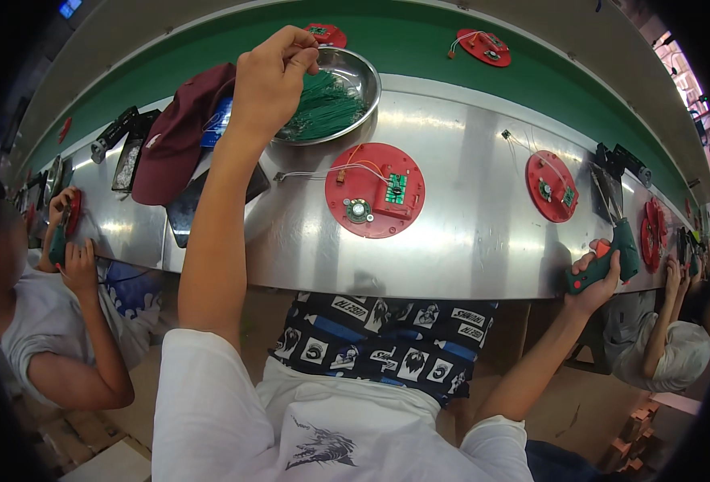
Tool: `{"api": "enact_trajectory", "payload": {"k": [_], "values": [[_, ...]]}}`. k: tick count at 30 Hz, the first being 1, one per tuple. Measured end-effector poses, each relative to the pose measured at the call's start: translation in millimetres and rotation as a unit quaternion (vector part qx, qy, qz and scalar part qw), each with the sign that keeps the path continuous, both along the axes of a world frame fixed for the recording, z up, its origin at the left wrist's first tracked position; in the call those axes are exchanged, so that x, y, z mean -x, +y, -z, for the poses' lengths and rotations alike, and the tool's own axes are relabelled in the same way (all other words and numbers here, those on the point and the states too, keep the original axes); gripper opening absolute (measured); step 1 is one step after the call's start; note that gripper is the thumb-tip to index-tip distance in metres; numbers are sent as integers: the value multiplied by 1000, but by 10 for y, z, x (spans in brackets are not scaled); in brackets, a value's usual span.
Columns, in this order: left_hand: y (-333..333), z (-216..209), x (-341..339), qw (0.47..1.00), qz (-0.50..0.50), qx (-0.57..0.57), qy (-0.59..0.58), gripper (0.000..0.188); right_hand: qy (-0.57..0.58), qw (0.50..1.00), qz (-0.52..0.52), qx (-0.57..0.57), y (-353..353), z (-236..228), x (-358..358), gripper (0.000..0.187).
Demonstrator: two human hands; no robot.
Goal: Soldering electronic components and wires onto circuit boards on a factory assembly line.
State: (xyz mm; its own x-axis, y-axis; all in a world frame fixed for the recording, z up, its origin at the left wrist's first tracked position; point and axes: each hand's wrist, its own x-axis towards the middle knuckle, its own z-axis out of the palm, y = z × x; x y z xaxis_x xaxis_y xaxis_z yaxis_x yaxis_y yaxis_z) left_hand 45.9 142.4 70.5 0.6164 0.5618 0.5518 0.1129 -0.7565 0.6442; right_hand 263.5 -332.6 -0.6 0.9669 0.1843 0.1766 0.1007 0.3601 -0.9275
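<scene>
While a co-worker at the far left of the bench holds a red round part (pixel 74 213), a maroon cap (pixel 180 136) lies on the metal tabletop (pixel 459 233), with a dark flat panel (pixel 186 210) just to its near right, partly hidden by the person's left forearm. The left grip (pixel 273 84) is raised at the left side of a shiny metal bowl (pixel 372 79), thumb and forefinger drawn together; whether something thin sits between them is hard to tell from here. Thin green strands (pixel 331 108) fill much of the bowl. To its near right lies a red disc (pixel 371 165), flat, bearing a green circuit board (pixel 396 189) and a small round speaker (pixel 359 211), its pale wires (pixel 302 173) trailing left. Beyond, another red disc rests against the green strip (pixel 419 40) along the far side. Farther right, a third red disc (pixel 549 181) lies on the tabletop, and the right grip (pixel 594 277) is closed around the handle of a green tool (pixel 626 251) at the near edge.
</scene>
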Motion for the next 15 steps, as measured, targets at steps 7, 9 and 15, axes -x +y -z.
{"api": "enact_trajectory", "payload": {"k": [7,9,15], "values": [[-870,-144,372,993,82,-82,27,14,-91,994,-48,36,334,-142,472,39],[-1070,65,469,989,129,-63,24,15,-96,989,-102,46,457,-121,702,48],[-1298,471,505,995,80,-59,19,13,-109,957,-243,113,712,-149,1263,57]]}}
